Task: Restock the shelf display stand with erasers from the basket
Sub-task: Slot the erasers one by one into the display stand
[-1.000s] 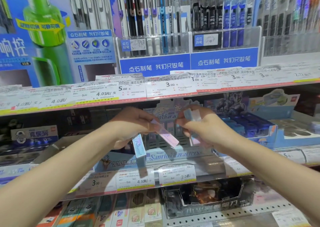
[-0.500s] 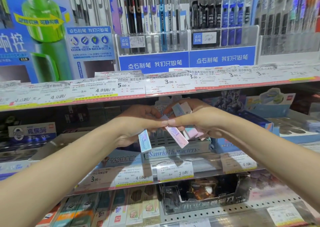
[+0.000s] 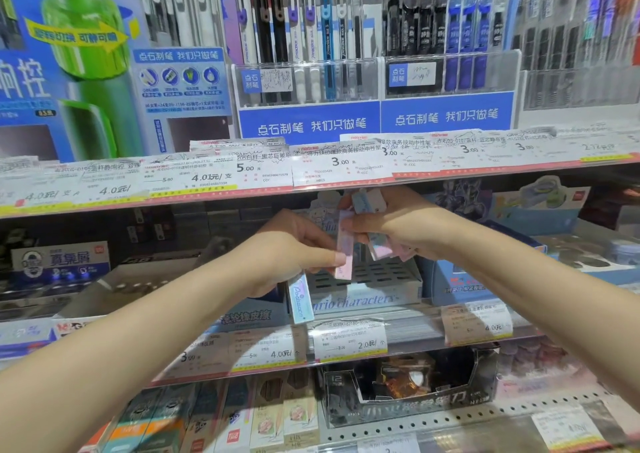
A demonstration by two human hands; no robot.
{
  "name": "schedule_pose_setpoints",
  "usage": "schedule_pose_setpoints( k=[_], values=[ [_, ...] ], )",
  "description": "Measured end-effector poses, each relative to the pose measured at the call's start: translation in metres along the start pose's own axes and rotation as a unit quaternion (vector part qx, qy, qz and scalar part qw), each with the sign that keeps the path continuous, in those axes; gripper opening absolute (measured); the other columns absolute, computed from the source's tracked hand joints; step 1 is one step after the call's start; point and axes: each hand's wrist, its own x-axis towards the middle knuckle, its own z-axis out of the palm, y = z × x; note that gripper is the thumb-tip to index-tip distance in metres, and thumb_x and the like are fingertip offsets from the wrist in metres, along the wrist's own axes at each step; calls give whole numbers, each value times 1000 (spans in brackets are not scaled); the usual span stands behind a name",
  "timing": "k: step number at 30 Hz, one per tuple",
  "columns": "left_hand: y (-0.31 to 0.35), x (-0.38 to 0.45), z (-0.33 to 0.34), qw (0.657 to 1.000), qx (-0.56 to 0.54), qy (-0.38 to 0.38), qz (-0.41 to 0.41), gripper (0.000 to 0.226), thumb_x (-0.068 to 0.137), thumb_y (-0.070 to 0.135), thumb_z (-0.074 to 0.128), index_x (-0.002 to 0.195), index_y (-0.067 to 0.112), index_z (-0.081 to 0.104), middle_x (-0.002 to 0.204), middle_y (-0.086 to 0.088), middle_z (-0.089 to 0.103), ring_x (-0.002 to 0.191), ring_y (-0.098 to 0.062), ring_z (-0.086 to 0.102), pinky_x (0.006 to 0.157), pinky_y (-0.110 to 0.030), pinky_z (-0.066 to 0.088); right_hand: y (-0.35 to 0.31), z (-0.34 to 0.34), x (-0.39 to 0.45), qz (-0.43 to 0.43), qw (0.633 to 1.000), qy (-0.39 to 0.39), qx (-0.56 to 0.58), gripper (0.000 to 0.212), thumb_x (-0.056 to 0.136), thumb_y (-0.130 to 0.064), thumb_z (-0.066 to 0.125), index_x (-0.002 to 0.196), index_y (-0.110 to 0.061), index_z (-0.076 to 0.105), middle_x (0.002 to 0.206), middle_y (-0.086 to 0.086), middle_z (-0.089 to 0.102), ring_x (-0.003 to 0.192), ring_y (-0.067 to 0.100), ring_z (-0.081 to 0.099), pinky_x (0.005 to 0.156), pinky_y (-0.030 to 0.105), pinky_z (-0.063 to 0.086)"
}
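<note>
Both my hands are raised in front of the middle shelf. My left hand [image 3: 287, 251] pinches a pink eraser [image 3: 344, 246] upright at its lower end, and a light-blue eraser [image 3: 299, 298] hangs below its palm. My right hand [image 3: 398, 227] grips a bunch of several pastel erasers [image 3: 379, 250], with one blue-white eraser [image 3: 369, 201] sticking up, and its fingertips touch the pink eraser's top. Behind and below the hands sits the slotted eraser display stand [image 3: 374, 279] labelled "Sanrio characters". The basket is out of view.
The upper shelf edge with price tags [image 3: 311, 172] hangs just above my hands, pen racks [image 3: 311, 37] behind it. A blue product box [image 3: 460, 279] stands right of the stand. The lower shelf holds a black box [image 3: 408, 390] and pencil packs [image 3: 263, 418].
The pink eraser has swung from slanted to upright between my two hands. Both hands have closed in together and risen slightly towards the upper shelf edge.
</note>
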Motion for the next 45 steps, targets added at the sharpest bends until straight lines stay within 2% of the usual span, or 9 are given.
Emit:
schedule_pose_setpoints(
  k=[6,10,13,16,20,22,29,35,45],
  values=[
    [-10,0,-10,970,239,-30,34,21,79,27,72,99,22,72,87,6,68,69,3,57,57,-4,40,-5,-17,5,11,973,27,-230,26,90,-36,54,68,-22,53,54,-8,58,56,9,58,47,20,43],
    [-11,-3,-8,940,328,-94,19,30,89,15,56,117,21,65,112,4,68,72,4,53,52,6,36,16,-18,17,-71,948,24,-310,19,88,-27,56,104,-18,55,95,-3,59,92,19,59,85,34,48],
    [-12,-3,-7,932,347,-103,21,34,91,10,51,122,21,61,120,4,65,86,-1,60,62,6,36,20,-17,22,-97,960,15,-262,10,88,-17,57,93,-24,53,86,-17,52,73,1,58,66,8,45],
    [-13,-2,-8,927,355,-119,22,35,91,8,51,121,23,61,122,6,64,89,1,55,58,9,35,22,-13,24,-106,962,7,-250,14,87,-13,58,88,-26,52,76,-19,54,52,-11,57,53,2,40],
    [-17,-1,-9,924,356,-138,8,37,90,10,49,120,27,61,124,9,63,101,0,58,79,-3,42,26,-11,26,-113,958,1,-264,14,87,-16,58,90,-28,52,69,-20,57,52,-11,57,61,14,43],
    [-18,-1,-10,923,358,-142,7,36,90,12,50,119,29,62,123,11,63,95,2,56,73,-1,39,26,-13,27,-119,953,-3,-280,14,87,-16,58,91,-29,52,67,-24,53,54,-12,56,64,16,41],
    [-19,1,-14,922,359,-148,12,34,90,16,51,117,33,62,121,15,62,84,9,50,58,8,33,32,-12,28,-125,946,12,-300,13,88,-19,56,95,-29,53,95,1,67,88,17,62,77,28,42],
    [-18,2,-14,917,369,-151,21,35,90,14,52,119,30,61,123,11,63,84,7,50,54,11,31,32,-15,27,-125,947,6,-295,9,89,-21,57,94,-27,54,98,4,67,86,16,63,66,9,37],
    [-17,2,-14,920,359,-156,19,32,88,12,55,116,26,65,119,9,66,87,5,56,61,7,39,29,-16,22,-128,951,-4,-280,6,88,-22,58,94,-21,57,75,-20,53,62,-7,54,55,3,33]
  ],
)
